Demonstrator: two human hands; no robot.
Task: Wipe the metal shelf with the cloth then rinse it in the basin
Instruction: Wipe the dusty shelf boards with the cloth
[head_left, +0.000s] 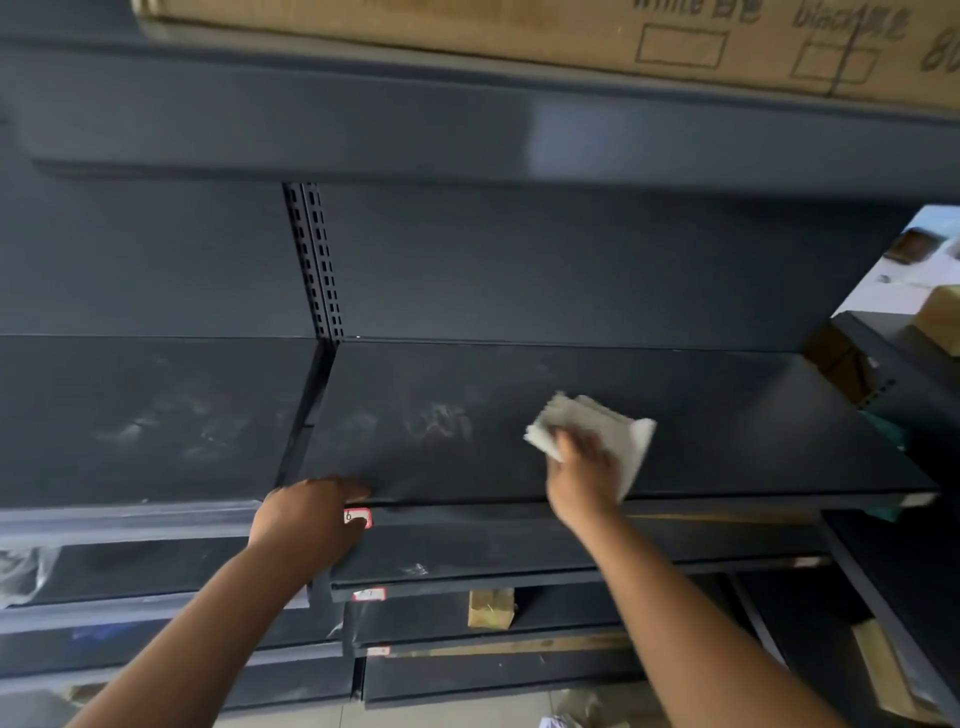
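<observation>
A dark grey metal shelf (727, 415) runs across the middle of the view, with pale dusty smears left of centre. A folded white cloth (613, 426) lies flat on it, pressed down by my right hand (582, 467), whose fingers rest on the cloth's near edge. My left hand (306, 514) grips the shelf's front lip near its left end, thumb on top, beside a small red-and-white label (358, 517). No basin is in view.
A cardboard box (519, 36) sits on the shelf above. A slotted upright (317, 260) divides this bay from a dusty left-hand shelf (130, 415). Lower shelves stack beneath, one holding a small tan block (491, 608). Boxes and clutter lie at the right.
</observation>
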